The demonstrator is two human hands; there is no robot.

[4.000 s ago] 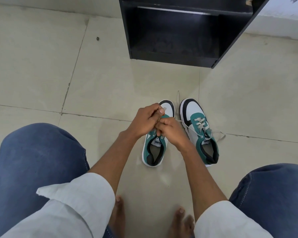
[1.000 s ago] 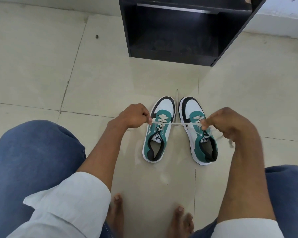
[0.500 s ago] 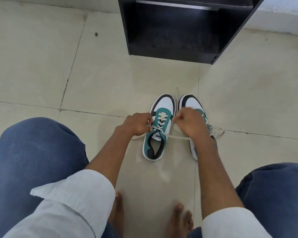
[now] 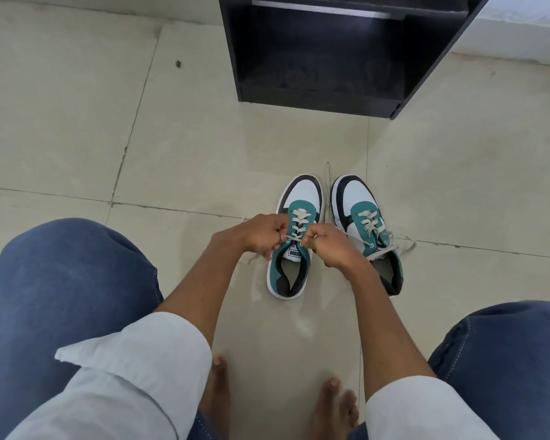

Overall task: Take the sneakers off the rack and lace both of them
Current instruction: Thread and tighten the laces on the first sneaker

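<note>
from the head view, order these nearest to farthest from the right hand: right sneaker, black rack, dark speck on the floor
Measured from the right hand:
1. Right sneaker, just to the hand's right, partly behind it.
2. Black rack, straight ahead across the tiles.
3. Dark speck on the floor, far ahead and off to the left.

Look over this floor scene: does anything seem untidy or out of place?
Only slightly: the right green-and-white sneaker's cream lace ends trail loose onto the beige tiled floor, untied. Both hands pinch the left sneaker's lace.
</note>
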